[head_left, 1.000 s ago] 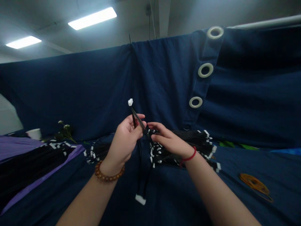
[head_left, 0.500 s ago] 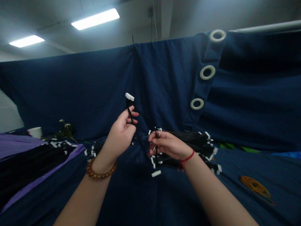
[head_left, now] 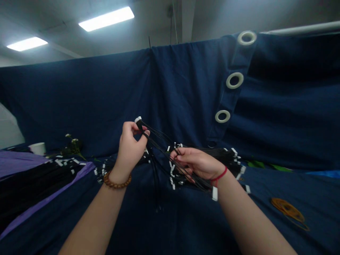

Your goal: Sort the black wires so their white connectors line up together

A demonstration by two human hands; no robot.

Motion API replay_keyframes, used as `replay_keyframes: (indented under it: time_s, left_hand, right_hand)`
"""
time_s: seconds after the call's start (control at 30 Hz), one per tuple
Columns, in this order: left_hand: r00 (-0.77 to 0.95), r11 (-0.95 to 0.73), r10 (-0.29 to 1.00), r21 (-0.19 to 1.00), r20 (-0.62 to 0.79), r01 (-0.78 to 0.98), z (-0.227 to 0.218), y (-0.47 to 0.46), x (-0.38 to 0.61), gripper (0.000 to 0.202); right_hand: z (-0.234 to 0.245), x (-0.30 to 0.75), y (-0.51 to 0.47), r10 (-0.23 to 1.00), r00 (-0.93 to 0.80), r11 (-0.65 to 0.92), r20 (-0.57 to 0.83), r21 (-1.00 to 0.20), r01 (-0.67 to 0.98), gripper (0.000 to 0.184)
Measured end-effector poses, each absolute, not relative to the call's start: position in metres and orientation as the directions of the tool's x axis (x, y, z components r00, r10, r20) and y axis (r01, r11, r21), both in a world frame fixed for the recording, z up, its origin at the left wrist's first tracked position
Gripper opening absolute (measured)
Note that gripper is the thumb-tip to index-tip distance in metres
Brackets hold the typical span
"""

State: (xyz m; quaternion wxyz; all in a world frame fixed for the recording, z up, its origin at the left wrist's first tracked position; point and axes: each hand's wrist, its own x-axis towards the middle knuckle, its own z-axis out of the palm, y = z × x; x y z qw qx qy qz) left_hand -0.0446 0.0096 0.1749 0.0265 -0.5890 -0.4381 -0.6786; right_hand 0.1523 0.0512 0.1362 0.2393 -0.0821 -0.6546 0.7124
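Black wires with white end connectors, a wire harness (head_left: 160, 136), stretch between my two hands. My left hand (head_left: 132, 143) pinches the harness just below its upper white connector (head_left: 138, 119). Some loose black wires dangle beneath that hand. Lower and to the right, my right hand (head_left: 198, 163) has its fingers closed around the wires. Another white connector (head_left: 215, 193) hangs beside my right wrist at the end of the strands. Behind the right hand lies a pile of similar harnesses (head_left: 223, 156), partly hidden by it.
More black harnesses (head_left: 34, 177) lie on purple cloth (head_left: 18, 161) at the left. A white cup (head_left: 38, 148) and flowers (head_left: 75, 145) stand behind them. Orange-brown rubber bands (head_left: 288, 209) lie at the right. A blue curtain (head_left: 106, 95) with rings hangs behind.
My left hand has moved slightly down and left, its fingers now closed near the connector. The lower connector has swung right toward my right wrist, and the wires are stretched between the hands.
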Motion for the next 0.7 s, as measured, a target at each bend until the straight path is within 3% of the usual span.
replay_keyframes:
  time_s: [0.1,0.2,0.27,0.4,0.7]
  left_hand:
    - [-0.283,-0.585,0.756,0.803,0.591,0.113,0.177,0.01,-0.045,0.02]
    - [-0.07,-0.433,0.901,0.899,0.429,-0.064,0.179,0.005,-0.045,0.011]
    - [-0.029,-0.405,0.914,0.912,0.404,-0.057,0.179,0.003,-0.046,0.014]
    - [-0.11,-0.46,0.886,0.885,0.451,-0.078,0.179,0.005,-0.047,0.013]
    - [-0.367,-0.602,0.762,0.792,0.534,-0.098,0.18,0.013,-0.05,0.007]
  right_hand:
    - [0.14,0.158,0.052,0.482,-0.852,0.001,0.206,-0.972,-0.235,0.02]
    - [0.144,0.166,0.054,0.527,-0.828,0.033,0.189,-0.979,-0.203,0.021]
    - [0.147,0.171,0.056,0.573,-0.8,0.054,0.177,-0.982,-0.178,0.022]
    - [0.151,0.177,0.056,0.644,-0.744,0.093,0.179,-0.983,-0.157,0.03]
    - [0.156,0.183,0.049,0.601,-0.767,0.167,0.224,-0.974,-0.153,0.075]
